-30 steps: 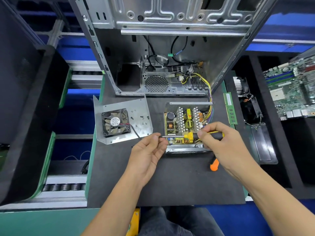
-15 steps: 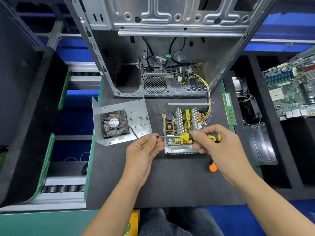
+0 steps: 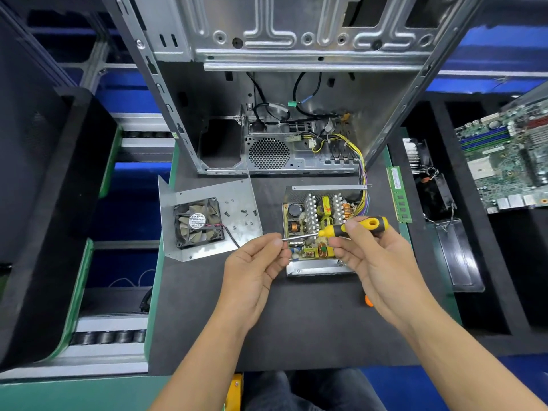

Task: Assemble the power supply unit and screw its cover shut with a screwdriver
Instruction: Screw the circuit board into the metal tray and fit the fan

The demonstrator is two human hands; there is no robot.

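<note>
The open power supply unit lies on the black mat, its circuit board exposed. Its metal cover rests to the left, carrying a black fan and several loose screws. My right hand grips the yellow-and-black handle of a screwdriver held level above the unit. My left hand pinches the tip of the screwdriver's shaft; whether a screw sits there is hidden by the fingers.
An open computer case stands behind the unit, wired to it by a cable bundle. A RAM stick lies to the right, a motherboard at far right. An orange object peeks from under my right wrist.
Both hands with the screwdriver have risen slightly and the handle end now tilts up to the right. Nothing on the mat has moved.
</note>
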